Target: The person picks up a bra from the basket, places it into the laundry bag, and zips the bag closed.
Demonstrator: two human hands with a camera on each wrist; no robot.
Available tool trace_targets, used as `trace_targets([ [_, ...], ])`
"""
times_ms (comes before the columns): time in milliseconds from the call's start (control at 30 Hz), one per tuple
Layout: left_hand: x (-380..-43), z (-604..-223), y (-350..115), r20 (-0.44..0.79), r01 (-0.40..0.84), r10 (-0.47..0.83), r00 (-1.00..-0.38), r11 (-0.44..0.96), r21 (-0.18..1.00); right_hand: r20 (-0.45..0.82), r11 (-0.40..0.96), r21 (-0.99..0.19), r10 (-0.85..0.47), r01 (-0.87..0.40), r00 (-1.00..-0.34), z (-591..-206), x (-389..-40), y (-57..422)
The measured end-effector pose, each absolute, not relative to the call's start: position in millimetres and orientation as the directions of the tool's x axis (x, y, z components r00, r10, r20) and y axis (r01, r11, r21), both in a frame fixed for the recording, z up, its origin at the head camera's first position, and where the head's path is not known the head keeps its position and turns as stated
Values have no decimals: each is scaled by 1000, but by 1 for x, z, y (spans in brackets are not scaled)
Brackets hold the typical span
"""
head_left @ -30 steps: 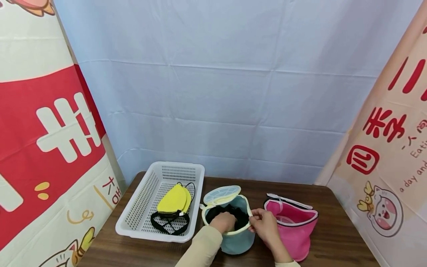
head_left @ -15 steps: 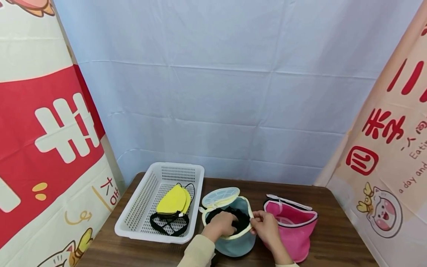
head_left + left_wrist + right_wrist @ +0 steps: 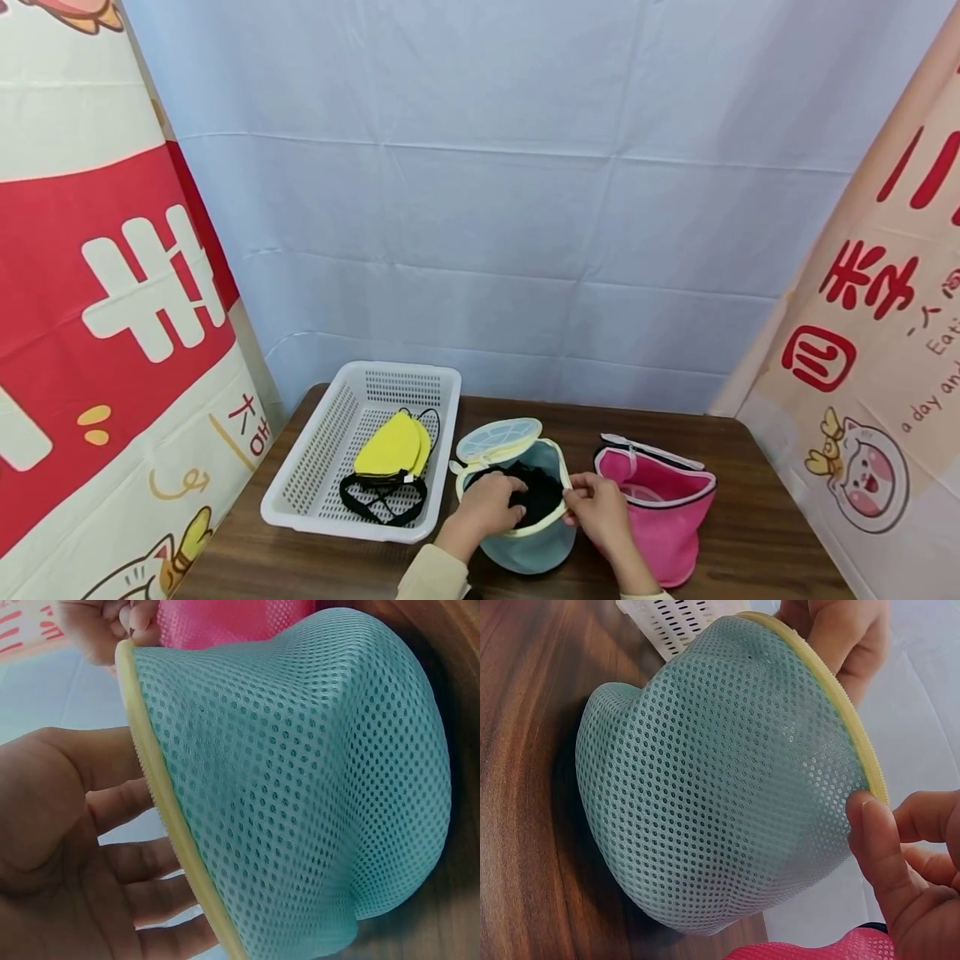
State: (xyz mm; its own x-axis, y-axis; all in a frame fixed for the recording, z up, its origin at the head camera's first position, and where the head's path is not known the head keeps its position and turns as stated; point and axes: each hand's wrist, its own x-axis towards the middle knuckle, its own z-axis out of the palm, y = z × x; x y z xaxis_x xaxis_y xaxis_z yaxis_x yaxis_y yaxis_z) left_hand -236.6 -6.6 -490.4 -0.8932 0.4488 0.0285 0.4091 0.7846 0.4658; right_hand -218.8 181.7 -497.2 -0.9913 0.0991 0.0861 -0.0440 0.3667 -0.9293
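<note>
A teal mesh laundry bag (image 3: 528, 552) with a yellow zippered rim stands on the table, its round lid (image 3: 498, 439) flipped back. Black fabric (image 3: 542, 492) lies inside it; its kind cannot be told. My left hand (image 3: 487, 506) is over the bag's mouth, and the left wrist view shows its fingers (image 3: 154, 859) extended behind the rim with nothing visibly gripped. On the other side, my right hand (image 3: 600, 510) pinches the rim between thumb (image 3: 877, 840) and forefinger. A pink mesh bag (image 3: 667, 533) stands unzipped just right of that hand.
At the left, a white perforated basket (image 3: 300, 523) holds a yellow piece (image 3: 388, 450) and a black strappy item (image 3: 382, 502). The dark wooden table (image 3: 757, 533) ends at a pale blue curtain (image 3: 480, 250) behind. Printed cloths hang on both sides.
My left hand has lifted out from deeper inside the teal bag to its mouth and shifted slightly left, its fingers loosening. The right hand keeps its pinch on the rim.
</note>
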Motion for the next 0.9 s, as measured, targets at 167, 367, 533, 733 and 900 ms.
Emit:
trace_targets([
  [167,-229,-491,-9,116,288,265,-957,848,446,68,343,-939,111,-26,-991,-497,-220,182],
  [367,-224,-492,-12,185,150,72,-980,880,450,57,342,-939,109,-17,-992,-498,-222,181],
  [533,-223,-491,-17,134,69,3,-991,870,488,60,347,-938,111,-18,-992,-498,-223,181],
  [733,-224,-492,-20,75,43,4,-997,849,527,41,308,-951,114,-3,-993,-498,-223,181],
  [900,-226,-494,-23,15,-21,-36,-999,817,576,30,296,-955,110,4,-993,-498,-223,183],
])
